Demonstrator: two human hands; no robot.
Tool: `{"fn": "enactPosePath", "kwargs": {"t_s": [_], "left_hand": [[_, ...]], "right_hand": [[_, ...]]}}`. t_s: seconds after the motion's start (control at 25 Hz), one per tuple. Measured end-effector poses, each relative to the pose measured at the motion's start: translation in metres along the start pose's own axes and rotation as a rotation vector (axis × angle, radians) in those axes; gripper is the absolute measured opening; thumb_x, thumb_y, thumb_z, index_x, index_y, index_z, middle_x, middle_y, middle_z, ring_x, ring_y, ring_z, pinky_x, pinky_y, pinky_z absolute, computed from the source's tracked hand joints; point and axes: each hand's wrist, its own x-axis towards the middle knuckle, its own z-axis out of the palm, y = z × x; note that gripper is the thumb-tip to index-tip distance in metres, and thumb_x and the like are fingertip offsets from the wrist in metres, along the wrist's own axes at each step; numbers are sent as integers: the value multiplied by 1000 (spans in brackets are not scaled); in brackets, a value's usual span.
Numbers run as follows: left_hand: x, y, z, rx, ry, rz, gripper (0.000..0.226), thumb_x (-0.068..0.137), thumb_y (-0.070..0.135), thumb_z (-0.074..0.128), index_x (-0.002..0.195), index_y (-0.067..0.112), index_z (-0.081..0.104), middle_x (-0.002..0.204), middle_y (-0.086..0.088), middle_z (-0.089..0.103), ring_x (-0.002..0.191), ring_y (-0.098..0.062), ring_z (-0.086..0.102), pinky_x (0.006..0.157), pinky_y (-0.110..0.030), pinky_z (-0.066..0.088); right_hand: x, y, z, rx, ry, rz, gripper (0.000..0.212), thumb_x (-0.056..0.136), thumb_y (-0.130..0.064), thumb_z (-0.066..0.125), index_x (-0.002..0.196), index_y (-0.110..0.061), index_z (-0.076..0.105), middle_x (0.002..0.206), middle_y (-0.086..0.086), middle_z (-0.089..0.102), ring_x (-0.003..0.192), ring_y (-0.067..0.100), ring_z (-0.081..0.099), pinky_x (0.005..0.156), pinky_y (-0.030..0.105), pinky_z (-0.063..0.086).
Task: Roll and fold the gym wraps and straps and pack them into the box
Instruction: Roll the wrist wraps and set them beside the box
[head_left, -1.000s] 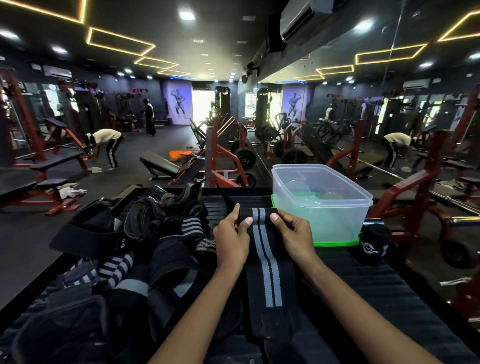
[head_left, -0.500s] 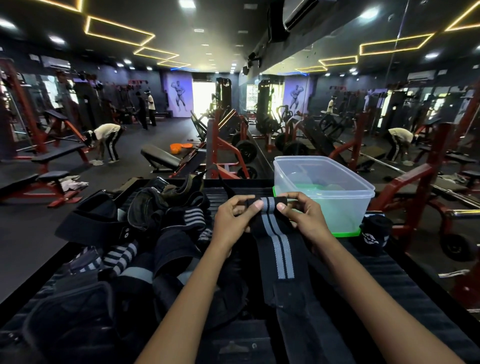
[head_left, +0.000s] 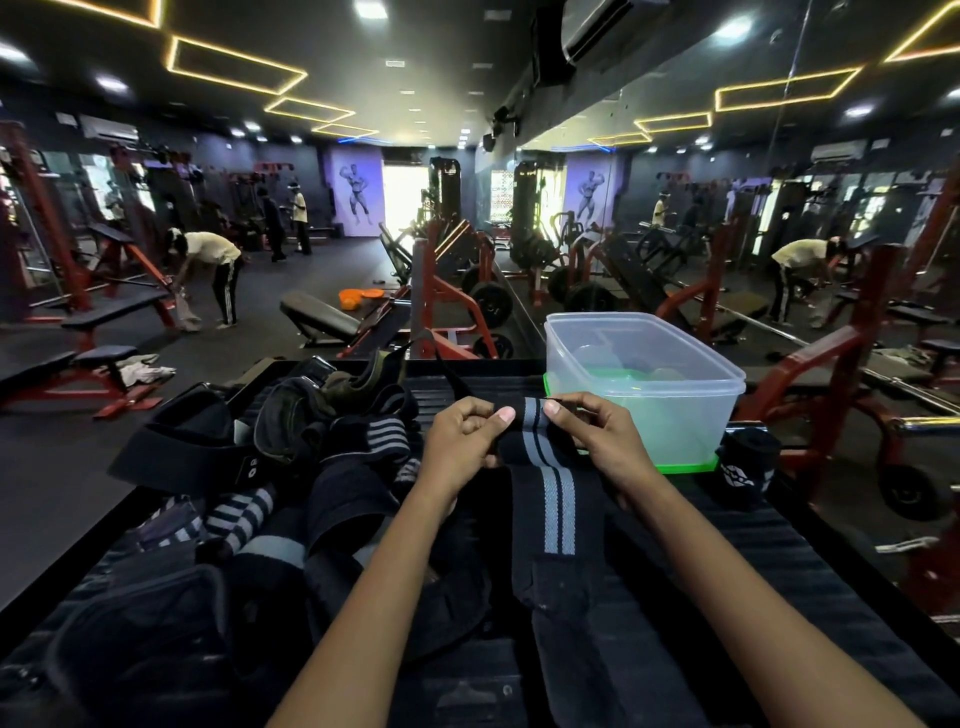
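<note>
The left hand (head_left: 464, 446) pinches the left end of a small roll started at the far end of the black wrap (head_left: 540, 452), thumb on top and fingers curled beneath. The right hand (head_left: 602, 441) pinches the right end the same way. The roll lies crosswise between them, its striped tail running near toward the person, so rolling likely proceeds nearward; the plastic box (head_left: 644, 384) sits just beyond, nearer the right hand.

box (head_left: 644, 384) right of wrap (head_left: 550, 467), strap pile (head_left: 270, 478) left, rolled wrap (head_left: 748, 467) beside box
</note>
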Motion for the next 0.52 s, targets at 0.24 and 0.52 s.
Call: {"fn": "enactPosePath", "kwargs": {"t_s": [0.24, 0.52], "left_hand": [[-7, 7, 5, -93, -27, -14, 17, 93, 25, 60, 94, 8, 61, 50, 10, 61, 45, 0, 57, 43, -15, 45], [-2, 2, 0, -124, -35, -14, 9, 90, 15, 64, 96, 9, 63, 72, -1, 70, 60, -5, 67, 52, -19, 51]], "right_hand": [[1, -3, -5, 48, -33, -3, 17, 80, -3, 71, 93, -14, 68, 96, 10, 71, 86, 18, 67, 81, 31, 55], [-2, -5, -5, 52, -90, 30, 25, 80, -5, 72, 104, -8, 66, 96, 12, 71, 83, 18, 68, 76, 32, 57]]}}
